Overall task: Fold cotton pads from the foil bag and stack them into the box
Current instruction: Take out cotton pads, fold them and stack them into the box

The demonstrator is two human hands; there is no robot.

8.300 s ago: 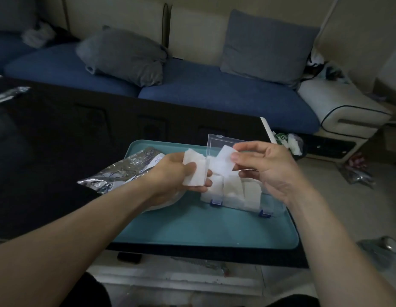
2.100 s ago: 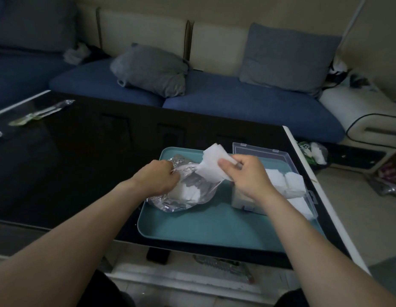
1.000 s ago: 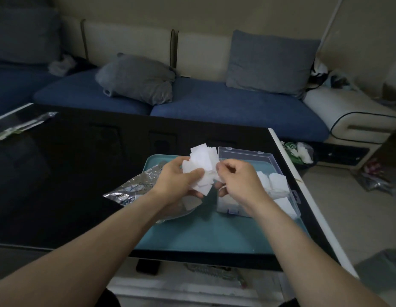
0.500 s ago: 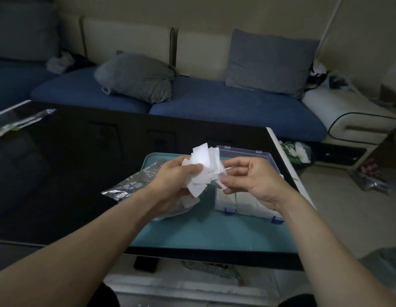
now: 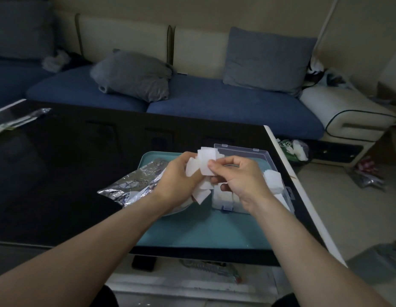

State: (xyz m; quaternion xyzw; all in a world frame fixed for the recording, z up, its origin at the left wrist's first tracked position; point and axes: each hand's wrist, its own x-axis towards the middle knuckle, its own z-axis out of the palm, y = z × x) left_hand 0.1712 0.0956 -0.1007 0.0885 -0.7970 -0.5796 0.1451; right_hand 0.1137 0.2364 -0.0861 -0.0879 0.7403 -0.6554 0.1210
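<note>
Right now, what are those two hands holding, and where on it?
The left hand grips a bunch of white cotton pads around its middle; the right hand pinches the front pad's right edge.

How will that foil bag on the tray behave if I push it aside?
The foil bag looks crumpled and thin, so it would probably buckle rather than slide as one piece. It seems light, likely shifting easily. It overhangs the teal tray onto the black table, so it may snag on the rim.
</note>
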